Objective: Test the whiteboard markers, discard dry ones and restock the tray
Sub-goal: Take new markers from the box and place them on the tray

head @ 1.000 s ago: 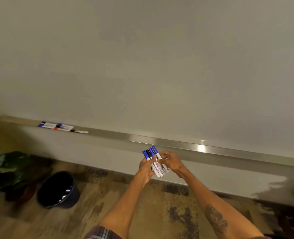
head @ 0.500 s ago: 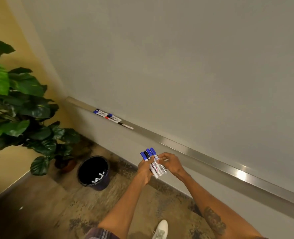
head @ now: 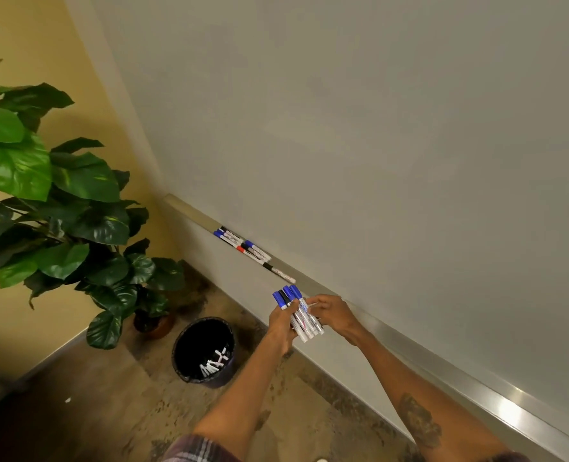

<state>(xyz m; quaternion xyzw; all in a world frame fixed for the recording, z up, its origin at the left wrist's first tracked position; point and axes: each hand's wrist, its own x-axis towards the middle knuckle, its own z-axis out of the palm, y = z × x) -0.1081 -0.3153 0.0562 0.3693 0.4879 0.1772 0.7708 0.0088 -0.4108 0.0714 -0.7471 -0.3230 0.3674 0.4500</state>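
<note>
My left hand (head: 281, 323) grips a bundle of markers (head: 298, 311), white barrels with blue caps and one black cap pointing up and left. My right hand (head: 331, 315) holds the same bundle from the right, fingertips pinching the barrels. Both hands hover just in front of the metal marker tray (head: 443, 371) under the blank whiteboard (head: 343, 128). Farther left along the tray lie several more markers (head: 248, 250) with blue, red and black caps.
A dark bin (head: 206, 351) holding several discarded white markers stands on the floor below and left of my hands. A large potted plant (head: 43, 201) fills the left corner by the yellow wall. My shoe tip shows at the bottom edge.
The view has swung left and closer to the corner, so the plant and bin came into sight. Both hands keep holding the marker bundle in much the same pose.
</note>
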